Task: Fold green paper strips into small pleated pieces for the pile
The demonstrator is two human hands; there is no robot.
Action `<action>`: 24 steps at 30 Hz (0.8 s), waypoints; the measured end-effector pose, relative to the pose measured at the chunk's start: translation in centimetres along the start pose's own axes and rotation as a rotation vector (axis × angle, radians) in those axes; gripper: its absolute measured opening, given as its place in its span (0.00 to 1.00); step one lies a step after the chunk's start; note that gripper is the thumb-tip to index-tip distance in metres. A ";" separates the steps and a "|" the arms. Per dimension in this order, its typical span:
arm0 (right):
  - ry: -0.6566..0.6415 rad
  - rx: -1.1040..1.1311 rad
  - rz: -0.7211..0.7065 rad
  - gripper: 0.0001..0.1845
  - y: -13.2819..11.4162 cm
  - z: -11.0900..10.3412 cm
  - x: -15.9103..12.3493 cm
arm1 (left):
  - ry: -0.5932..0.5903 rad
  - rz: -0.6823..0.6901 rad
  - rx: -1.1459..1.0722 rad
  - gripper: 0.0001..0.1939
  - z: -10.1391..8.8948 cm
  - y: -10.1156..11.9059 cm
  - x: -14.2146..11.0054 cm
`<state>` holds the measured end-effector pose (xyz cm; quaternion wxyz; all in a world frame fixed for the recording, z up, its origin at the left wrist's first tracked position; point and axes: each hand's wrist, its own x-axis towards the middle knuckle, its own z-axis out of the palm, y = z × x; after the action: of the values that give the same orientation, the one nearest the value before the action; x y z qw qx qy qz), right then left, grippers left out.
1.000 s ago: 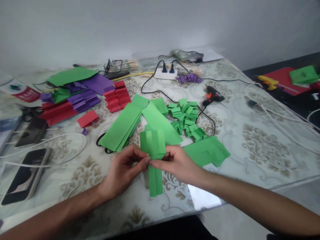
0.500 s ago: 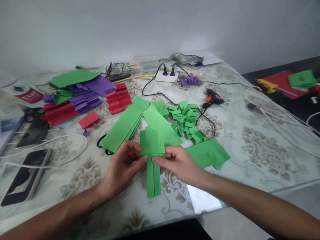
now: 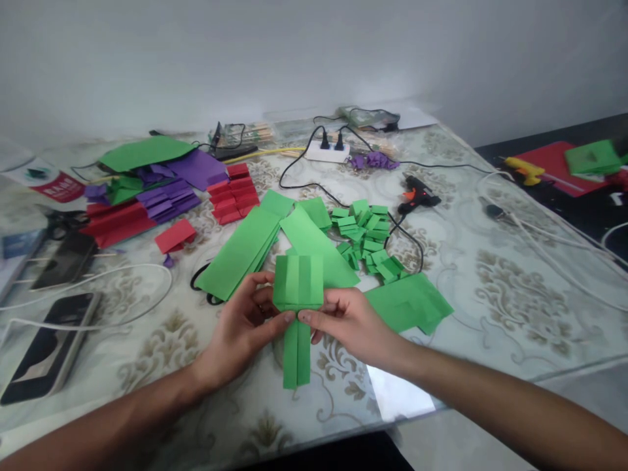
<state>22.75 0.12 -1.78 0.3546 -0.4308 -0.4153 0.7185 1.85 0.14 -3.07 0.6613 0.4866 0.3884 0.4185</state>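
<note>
Now folded green paper piece (image 3: 297,288) sits squarer, lifted slightly above table (image 3: 490,288) versus a second ago. Left hand (image 3: 245,327) and right hand (image 3: 343,320) both pinch its crease, fingers closed; fold tightening.

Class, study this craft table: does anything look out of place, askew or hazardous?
Yes. The black glue gun lies on its side on the table, its cord looping beside the pile of small green folded pieces. Both hands, left and right, pinch the folded green paper, which looks undamaged.
</note>
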 end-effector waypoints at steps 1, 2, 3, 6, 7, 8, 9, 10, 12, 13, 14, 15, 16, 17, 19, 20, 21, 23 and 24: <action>0.006 -0.004 0.001 0.25 -0.1 0.0 0.0 | 0.014 0.005 0.006 0.21 0.0 0.0 0.0; 0.013 -0.008 0.000 0.24 -0.2 -0.1 0.0 | 0.032 0.011 0.013 0.20 0.0 0.1 0.1; 0.018 -0.010 0.000 0.24 -0.3 -0.2 0.0 | 0.052 0.017 0.020 0.20 -0.1 0.1 0.2; 0.022 0.013 -0.016 0.23 -0.5 -0.3 0.0 | 0.095 0.025 0.032 0.18 -0.1 0.4 0.4; 0.022 0.029 -0.022 0.23 -0.5 -0.4 0.0 | 0.102 0.026 0.030 0.18 -0.1 0.5 0.5; 0.019 0.045 -0.026 0.23 -0.5 -0.4 0.1 | 0.108 0.027 0.027 0.18 -0.1 0.6 0.5; 0.016 0.062 -0.027 0.23 -0.4 -0.5 0.1 | 0.115 0.024 0.023 0.18 -0.1 0.6 0.5; 0.014 0.078 -0.026 0.23 -0.3 -0.5 0.2 | 0.122 0.019 0.021 0.18 -0.1 0.7 0.5; 0.019 0.107 -0.022 0.22 -0.1 -0.7 0.3 | 0.140 0.006 0.026 0.19 -0.2 0.8 0.6; 0.027 0.120 -0.024 0.22 0.0 -0.7 0.4 | 0.152 0.001 0.032 0.19 -0.2 0.8 0.6; 0.040 0.131 -0.029 0.22 0.0 -0.7 0.4 | 0.164 -0.003 0.037 0.20 -0.2 0.8 0.6; 0.054 0.141 -0.036 0.23 0.1 -0.7 0.5 | 0.174 -0.007 0.042 0.20 -0.3 0.8 0.6; 0.068 0.151 -0.043 0.23 0.1 -0.7 0.5 | 0.180 -0.009 0.045 0.20 -0.3 0.8 0.7; 0.079 0.161 -0.047 0.23 0.0 -0.6 0.5 | 0.182 -0.010 0.046 0.20 -0.3 0.8 0.7; 0.092 0.169 -0.048 0.24 0.0 -0.4 0.4 | 0.174 -0.009 0.048 0.20 -0.2 0.8 0.7; 0.088 0.163 -0.046 0.25 0.0 -0.3 0.4 | 0.166 -0.008 0.052 0.20 -0.2 0.8 0.7; 0.079 0.142 -0.048 0.25 0.0 -0.3 0.3 | 0.157 -0.007 0.057 0.19 -0.1 0.8 0.6; 0.061 0.081 -0.056 0.24 0.0 -0.1 0.2 | 0.135 -0.008 0.079 0.16 0.0 0.8 0.5; 0.057 0.051 -0.058 0.24 0.0 -0.1 0.2 | 0.121 -0.010 0.091 0.15 0.0 0.9 0.5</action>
<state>22.79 0.29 -1.87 0.3978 -0.4295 -0.3989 0.7058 1.86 0.73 -2.25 0.6160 0.4880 0.4487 0.4255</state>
